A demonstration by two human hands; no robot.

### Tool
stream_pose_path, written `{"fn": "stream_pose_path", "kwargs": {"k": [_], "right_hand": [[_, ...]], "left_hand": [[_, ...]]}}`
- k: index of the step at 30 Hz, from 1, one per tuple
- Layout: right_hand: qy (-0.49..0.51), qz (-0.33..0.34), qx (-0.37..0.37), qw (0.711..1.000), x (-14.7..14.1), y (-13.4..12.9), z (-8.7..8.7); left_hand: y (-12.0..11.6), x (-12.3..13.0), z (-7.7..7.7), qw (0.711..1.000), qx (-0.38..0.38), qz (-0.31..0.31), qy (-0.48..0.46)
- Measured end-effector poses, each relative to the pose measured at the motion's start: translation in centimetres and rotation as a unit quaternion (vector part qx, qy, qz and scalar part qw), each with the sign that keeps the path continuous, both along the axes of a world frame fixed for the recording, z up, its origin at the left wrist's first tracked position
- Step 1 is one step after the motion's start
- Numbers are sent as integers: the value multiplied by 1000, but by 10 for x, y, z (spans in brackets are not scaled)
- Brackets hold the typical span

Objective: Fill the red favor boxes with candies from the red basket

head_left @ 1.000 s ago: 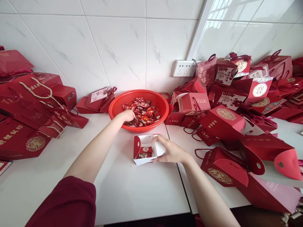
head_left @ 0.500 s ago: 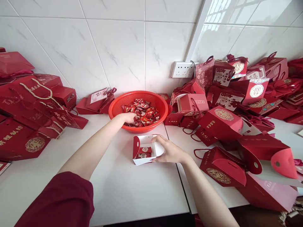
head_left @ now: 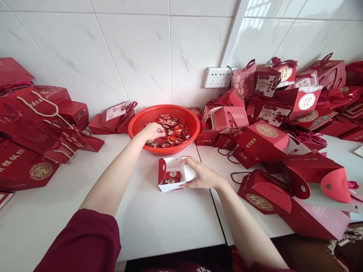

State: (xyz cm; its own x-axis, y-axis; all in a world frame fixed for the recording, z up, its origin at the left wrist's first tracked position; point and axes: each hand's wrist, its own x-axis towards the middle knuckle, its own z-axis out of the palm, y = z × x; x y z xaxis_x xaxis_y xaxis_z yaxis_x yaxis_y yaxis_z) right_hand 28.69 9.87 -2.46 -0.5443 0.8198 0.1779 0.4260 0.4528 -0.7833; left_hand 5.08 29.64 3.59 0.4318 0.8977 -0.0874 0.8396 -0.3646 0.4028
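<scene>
Over the left part of a red plastic basket (head_left: 133, 124) is my left hand (head_left: 154, 131), its fingers closed; anything between them is too small to make out. Red-wrapped candies (head_left: 177, 132) lie heaped inside the basket. In front of it, a small open box (head_left: 163, 170), red outside and white inside, rests on the white table (head_left: 167, 223). My right hand (head_left: 200, 173) grips the box by its right side, thumb and fingers around the white flap. Red packets (head_left: 172, 176) lie inside the box.
Red gift boxes (head_left: 263, 141) are piled along the right side, with more red boxes (head_left: 28, 128) on the left. Another red box (head_left: 113, 115) stands left of the basket. A socket strip (head_left: 218, 77) is on the tiled wall.
My left hand has risen from among the candies to just above them, fingers closed. My right hand still holds the box. The view has shifted slightly.
</scene>
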Motion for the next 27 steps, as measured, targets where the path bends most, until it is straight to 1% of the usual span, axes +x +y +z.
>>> {"fn": "stream_pose_path", "kwargs": {"k": [2,3,5,6,7,9,12,16,18,20,22,24,27], "right_hand": [[0,1,3,1000,1,0,0],[0,2,4,1000,1,-1,0],[2,0,6,1000,2,-1,-1],[3,-2,9,1000,2,-1,-1],[4,-2,12,1000,2,-2,-1],[9,-1,16,1000,2,-2,-1],[12,3,12,1000,1,-3,0],[12,1,6,1000,1,-4,1],[14,2,6,1000,0,-4,2],[18,3,7,1000,0,-5,2],[17,2,7,1000,-1,-5,2],[16,-2,7,1000,-2,-6,1],[18,-2,8,1000,-3,-7,1]], "left_hand": [[-14,2,12,997,10,-9,-80],[-24,2,19,991,-7,-28,-133],[-49,4,33,967,-78,-93,-226],[-63,4,39,955,-116,-127,-240],[-76,5,43,948,-144,-158,-234],[-100,6,48,946,-163,-187,-206],[-121,7,47,955,-156,-175,-183],[-128,7,41,961,-147,-160,-171],[-131,6,39,973,-102,-144,-148],[-136,5,35,985,-34,-117,-125],[-145,1,30,988,10,-104,-111],[-155,-3,26,987,18,-106,-119],[-166,-13,24,980,28,-94,-172]]}}
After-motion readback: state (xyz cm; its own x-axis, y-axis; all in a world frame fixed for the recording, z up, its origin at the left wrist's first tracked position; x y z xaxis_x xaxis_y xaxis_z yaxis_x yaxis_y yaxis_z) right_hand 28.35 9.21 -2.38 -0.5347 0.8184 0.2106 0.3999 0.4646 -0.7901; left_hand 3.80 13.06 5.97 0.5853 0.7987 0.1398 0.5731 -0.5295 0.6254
